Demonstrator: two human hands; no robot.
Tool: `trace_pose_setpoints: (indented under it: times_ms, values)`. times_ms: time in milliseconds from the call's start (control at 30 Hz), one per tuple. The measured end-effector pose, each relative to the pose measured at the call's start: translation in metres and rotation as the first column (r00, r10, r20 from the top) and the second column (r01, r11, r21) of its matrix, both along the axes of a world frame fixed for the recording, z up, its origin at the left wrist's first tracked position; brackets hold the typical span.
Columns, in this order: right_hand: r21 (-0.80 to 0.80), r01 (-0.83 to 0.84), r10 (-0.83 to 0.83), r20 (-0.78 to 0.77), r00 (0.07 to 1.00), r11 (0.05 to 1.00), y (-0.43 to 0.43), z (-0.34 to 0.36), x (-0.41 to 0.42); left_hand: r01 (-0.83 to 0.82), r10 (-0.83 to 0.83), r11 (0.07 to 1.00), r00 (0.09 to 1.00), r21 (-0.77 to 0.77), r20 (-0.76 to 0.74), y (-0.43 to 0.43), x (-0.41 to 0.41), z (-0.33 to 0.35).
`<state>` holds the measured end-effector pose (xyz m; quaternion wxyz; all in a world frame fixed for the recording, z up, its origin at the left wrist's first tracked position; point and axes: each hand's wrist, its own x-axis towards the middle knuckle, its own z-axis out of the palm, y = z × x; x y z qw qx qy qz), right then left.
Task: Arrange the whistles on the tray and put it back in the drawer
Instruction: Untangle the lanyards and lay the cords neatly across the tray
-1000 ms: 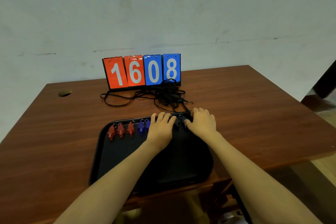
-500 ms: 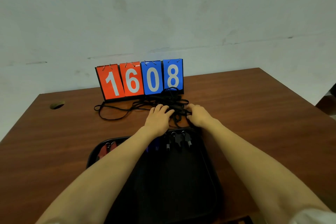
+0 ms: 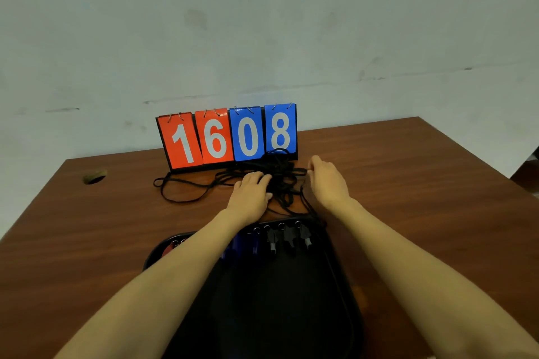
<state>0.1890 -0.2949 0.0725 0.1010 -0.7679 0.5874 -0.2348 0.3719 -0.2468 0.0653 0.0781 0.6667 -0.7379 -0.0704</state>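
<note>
— Well, what are the hands doing?
— Left hand (image 3: 250, 195) is lying with relaxed fingers on the black cord tangle (image 3: 281, 176), centre frame. Right hand (image 3: 328, 181) is touching its right edge; whether it is pinching a strand, nobody can tell.
— And the whistles (image 3: 288, 237)?
— Lying in a row along the tray (image 3: 342, 274)'s far rim, lower centre.
— Advice?
— Probably gathering the cords slowly, so no whistle is getting dragged out of line.

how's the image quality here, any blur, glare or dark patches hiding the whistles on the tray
Head view: dim, flat light with no glare; the black whistles barely stand out against the black tray. Head view: wide-angle distortion splays the table edges. Head view: the scoreboard digits read sharply as 1608, while the left forearm hides most of the red whistles and blue whistles.
</note>
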Motion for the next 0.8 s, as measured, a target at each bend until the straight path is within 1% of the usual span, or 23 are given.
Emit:
trace_pose_setpoints:
  times_ms: [67,133,200,267,300,333,400,467,567,700,800]
  values:
    - [-0.081,-0.101,0.106,0.057,0.993,0.992,0.007,0.032,0.008,-0.058,0.048,0.997,0.985,-0.058,-0.167,0.006,-0.008,0.024]
    - [-0.134,-0.217,0.230,0.090,0.969,0.967,0.014,0.066,0.018,-0.081,0.056,0.996,0.919,-0.049,-0.390,0.009,-0.019,0.050]
    - [-0.174,-0.290,0.311,0.108,0.944,0.941,0.022,0.100,0.027,-0.097,0.046,0.994,0.814,-0.056,-0.579,0.011,-0.029,0.077]
    - [-0.239,-0.276,0.310,0.119,0.943,0.931,0.029,0.130,0.031,-0.159,0.040,0.983,0.676,-0.092,-0.736,0.013,-0.034,0.103]
    - [-0.287,-0.237,0.285,0.139,0.948,0.928,0.032,0.144,0.031,-0.194,0.031,0.974,0.628,-0.117,-0.778,0.014,-0.034,0.114]
    - [-0.336,-0.185,0.254,0.175,0.951,0.924,0.034,0.157,0.029,-0.224,0.026,0.965,0.601,-0.138,-0.799,0.015,-0.032,0.123]
    - [-0.409,-0.086,0.211,0.272,0.939,0.908,0.038,0.182,0.023,-0.249,0.032,0.956,0.610,-0.153,-0.792,0.018,-0.025,0.135]
    - [-0.456,-0.014,0.195,0.353,0.915,0.890,0.045,0.204,0.015,-0.242,0.037,0.956,0.652,-0.162,-0.758,0.024,-0.016,0.144]
    - [-0.504,0.059,0.193,0.434,0.880,0.862,0.058,0.233,0.003,-0.264,0.044,0.942,0.706,-0.205,-0.707,0.035,-0.001,0.159]
    - [-0.479,0.136,0.196,0.581,0.790,0.867,0.074,0.260,-0.011,-0.302,0.048,0.907,0.767,-0.295,-0.639,0.051,0.017,0.177]
    - [-0.455,0.144,0.174,0.587,0.791,0.879,0.087,0.262,-0.021,-0.319,0.068,0.880,0.819,-0.353,-0.570,0.070,0.033,0.185]
